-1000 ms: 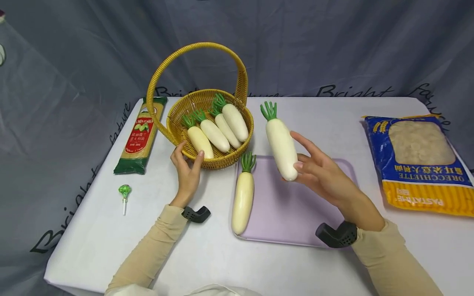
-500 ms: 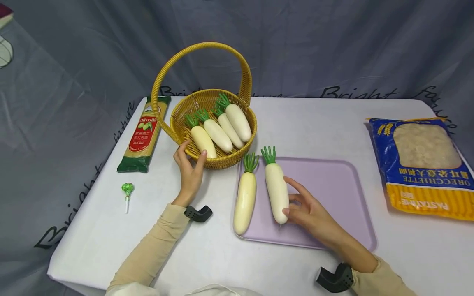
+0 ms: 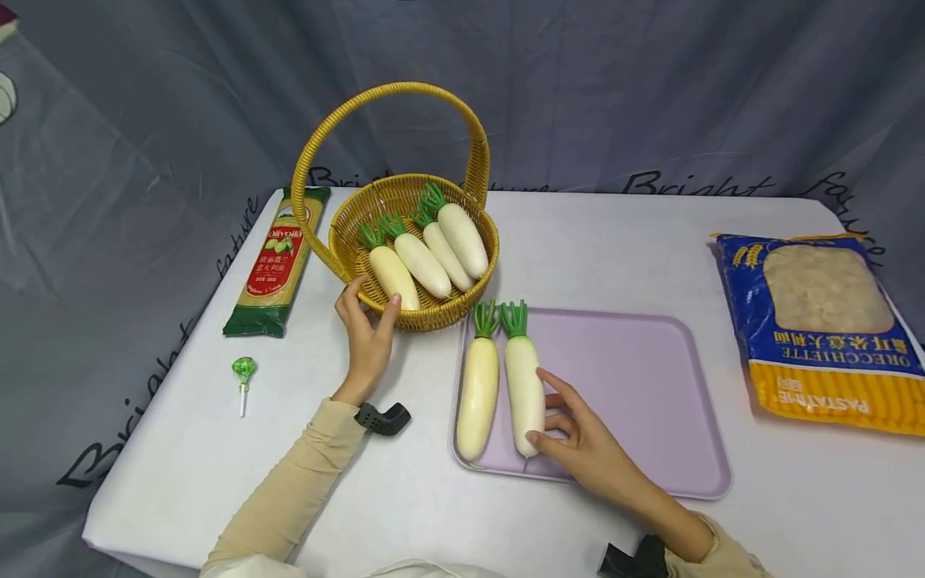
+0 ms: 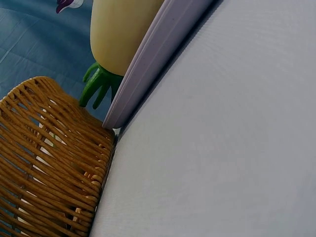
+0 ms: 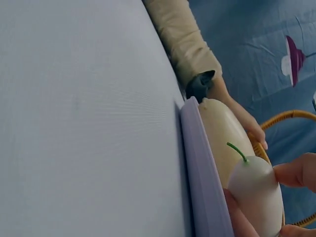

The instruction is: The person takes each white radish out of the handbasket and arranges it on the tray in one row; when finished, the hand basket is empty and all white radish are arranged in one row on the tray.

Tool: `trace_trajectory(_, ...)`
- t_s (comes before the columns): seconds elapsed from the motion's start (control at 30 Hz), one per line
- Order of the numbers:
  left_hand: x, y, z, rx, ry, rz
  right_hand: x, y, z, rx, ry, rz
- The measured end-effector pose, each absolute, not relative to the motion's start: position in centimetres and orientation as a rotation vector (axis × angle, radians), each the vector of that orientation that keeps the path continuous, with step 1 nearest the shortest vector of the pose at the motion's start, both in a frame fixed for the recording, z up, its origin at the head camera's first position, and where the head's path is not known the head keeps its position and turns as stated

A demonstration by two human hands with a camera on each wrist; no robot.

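My right hand (image 3: 588, 449) holds a white radish (image 3: 523, 393) with green leaves between thumb and fingers, over the left part of the lilac tray (image 3: 621, 385). In the right wrist view, thumb and fingertips are on both sides of this radish (image 5: 256, 197). Just left of it, a yellowish radish (image 3: 477, 397) lies along the tray's left edge. My left hand (image 3: 368, 341) grips the front rim of the yellow wicker basket (image 3: 426, 319), thumb and fingers spread along it. Inside the basket lie several radishes (image 3: 421, 265), leaves pointing back. The left wrist view shows no part of that hand.
Left of the basket lies a spaghetti packet (image 3: 275, 269) with a red label. A green lollipop (image 3: 244, 371) is on the white table (image 3: 173, 449) in front of it. At the right lies a blue and yellow orecchiette bag (image 3: 824, 321). A grey curtain (image 3: 614, 88) hangs behind.
My right hand has brought the white radish from above the tray's far edge down and toward me, then slightly left, beside the yellowish radish. My left hand has stayed on the basket rim.
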State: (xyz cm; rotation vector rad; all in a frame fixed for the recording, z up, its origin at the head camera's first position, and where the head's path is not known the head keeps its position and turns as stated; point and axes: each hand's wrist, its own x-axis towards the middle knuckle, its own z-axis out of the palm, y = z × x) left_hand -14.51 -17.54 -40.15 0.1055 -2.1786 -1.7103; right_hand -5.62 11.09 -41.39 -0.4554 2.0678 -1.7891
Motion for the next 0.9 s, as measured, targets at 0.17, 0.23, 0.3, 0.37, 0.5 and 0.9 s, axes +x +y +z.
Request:
trace_trajectory(0.17,-14.4,-17.4,-39.9,0.108,-2.181,-1.707,-5.6,11.1,-41.4,-0.456,2.160,-1.699)
trace_trajectory(0.23,-14.8,-17.7,-40.6,0.118,-2.183,-1.705,-5.6,11.2,-41.4,-0.461,2.190,-1.676)
trace_trajectory(0.3,-15.1,-18.1,-41.4,0.123,-2.186,-1.696,-5.6,11.2,-41.5,-0.478,2.229,-1.654)
trace_trajectory(0.37,-15.4,-18.3,-42.0,0.125,-2.188,-1.679,-5.5,11.2,-41.6,-0.495,2.274,-1.632)
trace_trajectory(0.5,-15.6,-18.4,-42.4,0.114,-2.182,-1.654,-5.5,11.2,-41.7,-0.502,2.332,-1.616)
trace_trajectory(0.9,-15.5,-18.3,-42.4,0.120,-2.176,-1.657,-5.7,11.4,-41.5,-0.486,2.290,-1.664)
